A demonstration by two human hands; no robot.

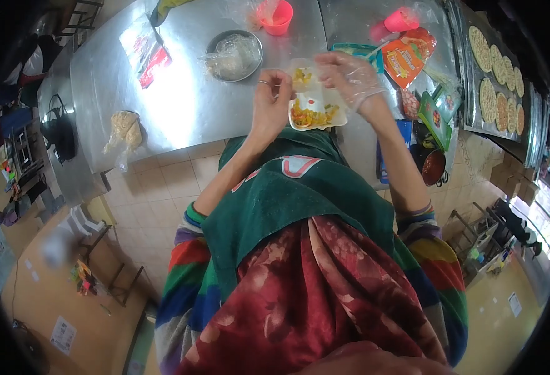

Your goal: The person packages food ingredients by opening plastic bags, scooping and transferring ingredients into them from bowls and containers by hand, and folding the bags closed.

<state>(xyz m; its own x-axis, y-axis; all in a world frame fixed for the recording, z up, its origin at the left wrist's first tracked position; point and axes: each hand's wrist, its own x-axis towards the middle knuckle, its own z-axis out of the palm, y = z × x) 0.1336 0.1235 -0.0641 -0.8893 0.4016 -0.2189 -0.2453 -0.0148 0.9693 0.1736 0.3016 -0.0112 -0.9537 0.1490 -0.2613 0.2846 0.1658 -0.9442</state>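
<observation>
A white compartment tray (342,119) with chopped yellow, orange and green pieces lies at the table's front edge. My left hand (274,97) is bare, at the tray's left side, its thumb and fingertips pressed together; anything between them is too small to make out. Over the tray's upper right side is my right hand (350,78), in a clear plastic glove, fingers spread apart and nothing visible in them. A metal bowl (257,65) holding a clear plastic bag (232,55) stands to the upper left of the tray.
Pink cups (277,19), an orange packet (406,59), a teal tray (350,47) and a green box (434,120) surround the tray. A bag of pale food (124,131) lies left, a black pan (433,165) right. Flat round breads (489,100) fill a far-right tray.
</observation>
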